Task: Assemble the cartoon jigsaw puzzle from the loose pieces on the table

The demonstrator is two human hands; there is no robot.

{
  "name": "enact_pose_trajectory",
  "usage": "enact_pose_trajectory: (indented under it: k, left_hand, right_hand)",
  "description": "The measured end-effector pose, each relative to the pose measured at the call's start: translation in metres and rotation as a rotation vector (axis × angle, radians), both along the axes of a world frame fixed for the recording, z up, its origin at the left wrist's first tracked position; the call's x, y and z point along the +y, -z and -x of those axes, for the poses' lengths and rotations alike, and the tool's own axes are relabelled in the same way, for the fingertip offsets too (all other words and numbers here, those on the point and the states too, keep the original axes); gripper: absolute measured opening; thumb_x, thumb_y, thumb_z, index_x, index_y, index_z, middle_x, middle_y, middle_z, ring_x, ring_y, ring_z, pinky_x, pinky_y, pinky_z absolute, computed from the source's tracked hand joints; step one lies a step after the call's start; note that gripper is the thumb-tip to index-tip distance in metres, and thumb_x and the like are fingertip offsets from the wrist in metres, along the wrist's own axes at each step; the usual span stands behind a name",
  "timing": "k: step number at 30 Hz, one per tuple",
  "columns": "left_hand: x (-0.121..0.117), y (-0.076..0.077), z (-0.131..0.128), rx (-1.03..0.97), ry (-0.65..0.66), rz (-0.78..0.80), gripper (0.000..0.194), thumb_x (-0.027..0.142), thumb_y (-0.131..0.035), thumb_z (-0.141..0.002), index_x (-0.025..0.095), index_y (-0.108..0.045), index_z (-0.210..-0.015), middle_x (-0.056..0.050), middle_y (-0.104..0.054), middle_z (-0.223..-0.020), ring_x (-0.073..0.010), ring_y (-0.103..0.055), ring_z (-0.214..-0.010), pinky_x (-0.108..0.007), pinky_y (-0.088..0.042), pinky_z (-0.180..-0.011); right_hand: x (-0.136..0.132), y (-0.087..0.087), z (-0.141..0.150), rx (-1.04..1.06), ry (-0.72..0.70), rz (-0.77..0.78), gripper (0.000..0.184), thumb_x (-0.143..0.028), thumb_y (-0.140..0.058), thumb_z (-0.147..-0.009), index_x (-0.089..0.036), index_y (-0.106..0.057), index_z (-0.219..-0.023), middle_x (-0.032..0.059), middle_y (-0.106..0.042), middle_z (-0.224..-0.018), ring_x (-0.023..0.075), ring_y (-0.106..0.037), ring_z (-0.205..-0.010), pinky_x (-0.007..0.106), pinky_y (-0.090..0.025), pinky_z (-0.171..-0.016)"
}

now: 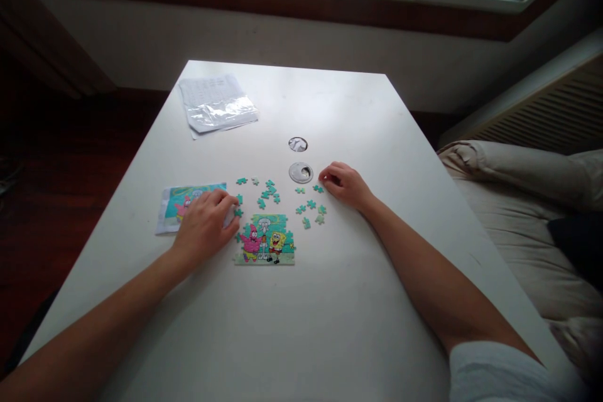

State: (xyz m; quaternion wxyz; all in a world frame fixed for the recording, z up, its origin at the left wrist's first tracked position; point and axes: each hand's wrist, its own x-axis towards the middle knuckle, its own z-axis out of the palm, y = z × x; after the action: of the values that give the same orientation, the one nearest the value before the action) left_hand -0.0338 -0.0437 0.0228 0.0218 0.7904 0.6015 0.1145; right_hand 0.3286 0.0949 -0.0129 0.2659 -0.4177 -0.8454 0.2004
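Note:
A partly assembled cartoon jigsaw puzzle [264, 240] lies on the white table with a pink, a pale and a yellow figure on it. My left hand [206, 217] covers part of a picture card in a clear bag [176, 206]. Its thumb and index finger are apart, the index fingertip at a loose teal puzzle piece [240, 199]. Right of the puzzle, my right hand [346, 185] rests on the table with fingers curled; whatever they hold, if anything, is hidden. A teal puzzle piece [318, 189] lies just below its fingertips.
Several loose pieces [270, 191] are scattered above the puzzle, and a second group [311, 204] lies to its right. Two round fittings, one a grey cap [300, 172], sit in the tabletop. A plastic sleeve with papers [219, 103] lies at the back left. A cushioned seat [499, 220] stands at right.

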Motion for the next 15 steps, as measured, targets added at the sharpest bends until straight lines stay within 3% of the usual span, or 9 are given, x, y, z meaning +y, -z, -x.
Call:
enact_pose_trajectory:
  k: [7,11,15]
  left_hand:
    - [0.0017,0.0046,-0.0015,-0.026,0.008,-0.043,0.012,0.031,-0.057,-0.094,0.022,-0.065,-0.097,-0.007,-0.064,-0.108,-0.0276,-0.059,-0.100,-0.042,-0.045,-0.089]
    - [0.0040,0.0056,-0.0017,-0.031,-0.004,-0.063,0.022,0.037,-0.055,-0.097,0.021,-0.061,-0.083,-0.007,-0.064,-0.103,-0.0273,-0.058,-0.096,-0.043,-0.044,-0.087]
    - [0.0063,0.0061,0.0023,-0.071,-0.028,-0.064,0.017,0.028,-0.050,-0.097,0.022,-0.063,-0.088,-0.007,-0.064,-0.104,-0.0266,-0.059,-0.098,-0.042,-0.043,-0.088]
  right_hand:
    - [-0.0014,0.0006,0.0021,-0.010,0.017,-0.026,0.015,-0.012,-0.057,-0.084,-0.022,-0.069,-0.088,0.0029,-0.058,-0.079,0.0179,-0.050,-0.074,0.031,-0.039,-0.069]
    - [-0.0018,0.0000,0.0026,-0.012,0.025,-0.025,0.016,-0.012,-0.058,-0.083,-0.022,-0.069,-0.088,0.0029,-0.058,-0.080,0.0178,-0.050,-0.073,0.030,-0.039,-0.069]
    - [-0.0020,-0.0003,0.0029,-0.017,0.027,-0.029,0.015,-0.012,-0.057,-0.084,-0.022,-0.069,-0.088,0.0031,-0.058,-0.080,0.0177,-0.050,-0.073,0.030,-0.039,-0.069]
